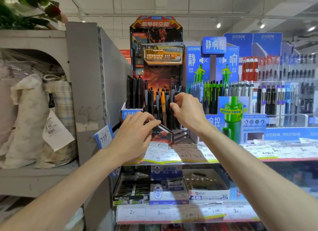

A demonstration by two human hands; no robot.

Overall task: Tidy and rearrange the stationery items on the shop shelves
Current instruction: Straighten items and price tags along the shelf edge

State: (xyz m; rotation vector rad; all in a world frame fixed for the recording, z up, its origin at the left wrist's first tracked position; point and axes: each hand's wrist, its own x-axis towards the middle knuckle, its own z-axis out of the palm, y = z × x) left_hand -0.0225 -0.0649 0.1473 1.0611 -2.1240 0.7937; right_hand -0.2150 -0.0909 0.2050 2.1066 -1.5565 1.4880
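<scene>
At the shelf's left end, the right hand pinches a dark pen standing in the orange-black display stand; the left hand pinches the stand's front edge.

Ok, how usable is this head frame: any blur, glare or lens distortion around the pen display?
Head view: the pen display and both hands, left hand and right hand, are fairly sharp; the far-right pen racks are smeared and washed out; ceiling lights flare; wide-angle bending bows the grey shelf upright.
</scene>
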